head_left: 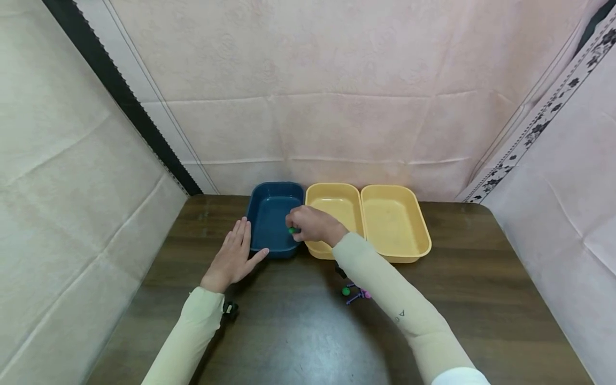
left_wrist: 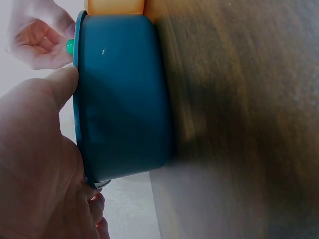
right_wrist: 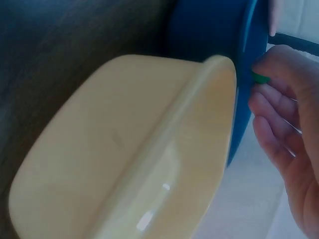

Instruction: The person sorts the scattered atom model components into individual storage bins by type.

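A blue plastic tub (head_left: 270, 214) stands at the back of the table. My left hand (head_left: 233, 255) lies along its left side with fingers straight, and the left wrist view shows the thumb resting on the tub's rim (left_wrist: 76, 107). Over the right part of the tub, my right hand (head_left: 315, 223) pinches a small green ball (head_left: 292, 230) between thumb and forefinger. In the right wrist view the green ball (right_wrist: 260, 77) shows only in part, the rest covered by the fingers. Its other fingers curl loosely below.
Two yellow tubs (head_left: 337, 206) (head_left: 394, 220) stand side by side, right of the blue one, partly under my right forearm. Purple sticks with balls (head_left: 356, 295), one green and one pink, lie on the table (head_left: 289, 331) near that forearm. Cloth (head_left: 308, 128) hangs behind.
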`<state>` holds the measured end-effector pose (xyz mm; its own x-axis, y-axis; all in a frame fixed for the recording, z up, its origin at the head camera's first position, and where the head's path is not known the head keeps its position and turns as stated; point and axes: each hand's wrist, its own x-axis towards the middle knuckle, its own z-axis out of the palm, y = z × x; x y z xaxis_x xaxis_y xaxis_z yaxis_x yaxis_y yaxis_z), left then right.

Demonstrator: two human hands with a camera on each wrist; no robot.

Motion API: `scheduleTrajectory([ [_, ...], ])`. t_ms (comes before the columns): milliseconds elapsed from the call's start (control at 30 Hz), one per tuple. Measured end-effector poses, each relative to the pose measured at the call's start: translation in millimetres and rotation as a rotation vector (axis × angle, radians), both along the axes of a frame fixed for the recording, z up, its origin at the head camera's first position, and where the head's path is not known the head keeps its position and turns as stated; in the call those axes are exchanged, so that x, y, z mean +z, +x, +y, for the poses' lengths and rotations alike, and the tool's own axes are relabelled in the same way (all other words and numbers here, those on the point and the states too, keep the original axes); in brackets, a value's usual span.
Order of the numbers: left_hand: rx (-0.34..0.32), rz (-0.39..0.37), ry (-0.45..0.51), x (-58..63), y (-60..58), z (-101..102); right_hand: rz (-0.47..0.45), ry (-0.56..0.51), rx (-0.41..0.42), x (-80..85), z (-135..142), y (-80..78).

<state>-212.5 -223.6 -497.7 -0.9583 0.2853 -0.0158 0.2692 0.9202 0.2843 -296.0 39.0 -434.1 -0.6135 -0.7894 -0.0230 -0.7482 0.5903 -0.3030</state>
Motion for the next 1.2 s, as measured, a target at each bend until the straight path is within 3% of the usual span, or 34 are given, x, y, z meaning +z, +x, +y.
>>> scheduleTrajectory([
  [233,0.000,-0.001,0.002,2.0,-0.6,-1,0.029,0.040,0.002,4.6,2,0.7],
  [467,0.005,-0.002,-0.011,1.3,-0.5,-3,0.047,0.041,0.019,22.6,18,4.8],
  [867,-0.003,-0.002,0.007,0.1,-0.6,-2,0.072,0.043,0.046,66.0,62,32.1],
  [1200,-0.010,-0.007,0.011,-1.2,-1.6,-1,0.101,0.097,0.088,79.6,82,62.6],
])
